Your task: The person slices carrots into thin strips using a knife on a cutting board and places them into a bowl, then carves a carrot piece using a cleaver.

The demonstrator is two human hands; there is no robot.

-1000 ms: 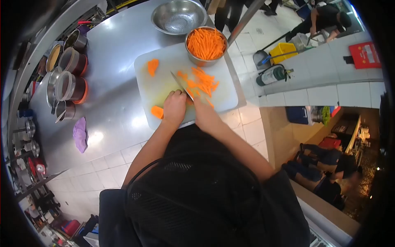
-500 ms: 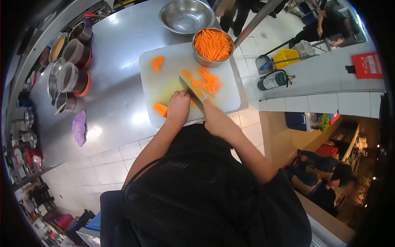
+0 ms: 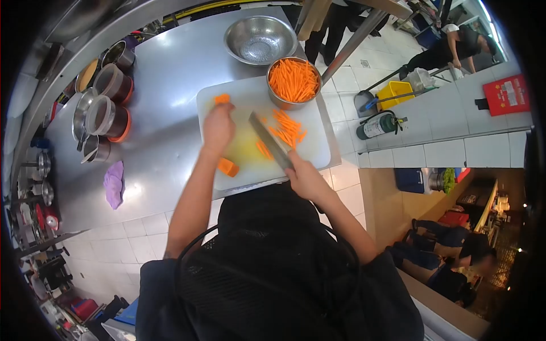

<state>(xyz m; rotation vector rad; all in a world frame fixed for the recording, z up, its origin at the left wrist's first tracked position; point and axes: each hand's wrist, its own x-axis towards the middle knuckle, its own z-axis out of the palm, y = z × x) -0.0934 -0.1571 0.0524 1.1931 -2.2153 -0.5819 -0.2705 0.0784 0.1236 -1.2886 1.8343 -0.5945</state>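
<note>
My right hand (image 3: 307,179) is wrapped round the handle of a kitchen knife (image 3: 269,140), its blade angled over the white cutting board (image 3: 315,145). Beside the blade lie carrot sticks (image 3: 289,128) and a few more cut pieces (image 3: 263,150). My left hand (image 3: 218,128) is over the left part of the board, its fingertips at the carrot slices (image 3: 222,99) near the far left corner. Blur and the hand itself obscure its grip. A block of carrot (image 3: 228,167) rests near the board's close left edge.
A steel bowl heaped with carrot sticks (image 3: 294,81) overlaps the board's far right corner. Behind it is a wide steel bowl (image 3: 260,40). Sauce containers (image 3: 107,116) and a purple cloth (image 3: 114,184) are on the steel table's left. A metal post (image 3: 355,46) rises at right.
My left hand has moved from beside the blade to the carrot slices at the far left. The knife has come away from my left hand, still in my right. The view has shifted slightly.
</note>
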